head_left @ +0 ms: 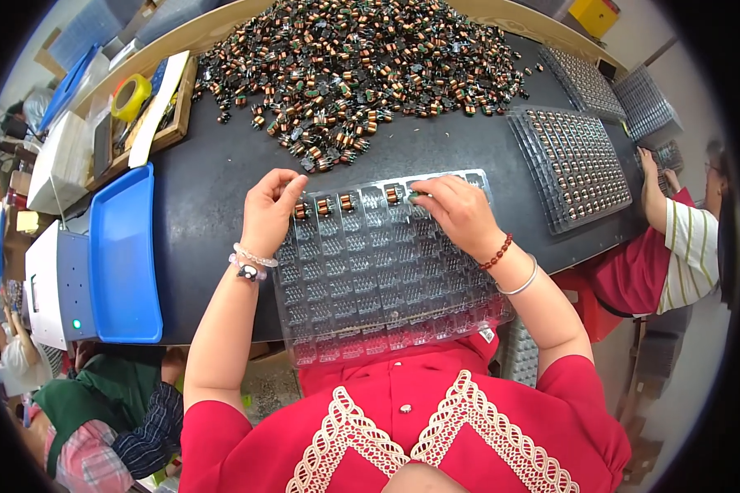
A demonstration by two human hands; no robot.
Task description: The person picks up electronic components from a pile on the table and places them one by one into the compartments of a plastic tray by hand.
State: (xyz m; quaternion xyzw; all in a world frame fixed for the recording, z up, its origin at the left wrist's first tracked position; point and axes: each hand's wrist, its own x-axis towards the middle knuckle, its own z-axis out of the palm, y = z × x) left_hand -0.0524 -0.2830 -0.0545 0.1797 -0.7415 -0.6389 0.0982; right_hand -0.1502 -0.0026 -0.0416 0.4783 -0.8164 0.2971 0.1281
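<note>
A clear plastic tray [370, 283] with rows of moulded pockets lies before me, its near edge reaching over my lap. Along its far row sit several small copper-wound coils [346, 202]. My left hand [273, 207] is at the tray's far left corner, thumb and fingertips pinched together beside the leftmost coil [301, 211]; whether anything is between them is hidden. My right hand [459, 212] hovers over the far row's right half, closed in a pinch on a small coil [418, 197] partly covered by the fingers. Just left of it another coil [393, 195] rests in a pocket.
A large heap of loose coils [362, 74] covers the back of the dark table [205, 230]. Stacked filled trays [575, 164] stand right, near a co-worker's arm [654, 193]. At left are a blue tray [123, 255], a white device [48, 287] and a wooden box [177, 123] with yellow tape [131, 97].
</note>
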